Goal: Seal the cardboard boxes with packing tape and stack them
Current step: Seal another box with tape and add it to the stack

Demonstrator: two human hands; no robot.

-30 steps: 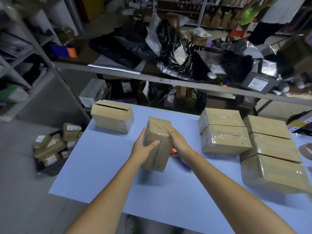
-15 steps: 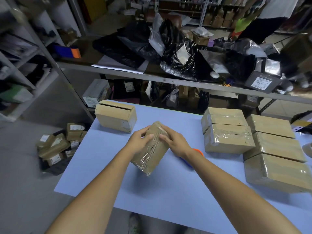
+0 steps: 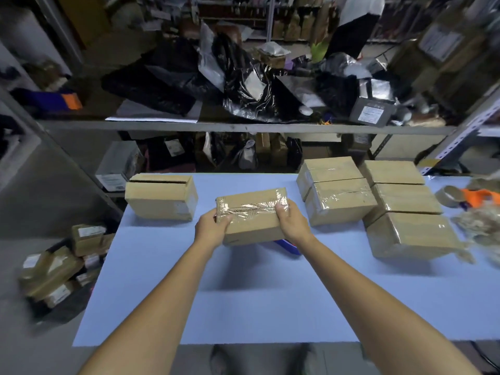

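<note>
Both hands hold one box by its short ends, over the middle of the table. The left hand wraps the left end, thumb curled onto the top over the clear tape, fingers hidden beneath. The right hand clasps the right end the same way, its thumb on the top edge. The box lies level, its taped seam facing up. A blue tool peeks out below it. To the left sits an untaped box, apart from the hands. To the right, sealed boxes stand packed together, with a tape roll beyond them
</note>
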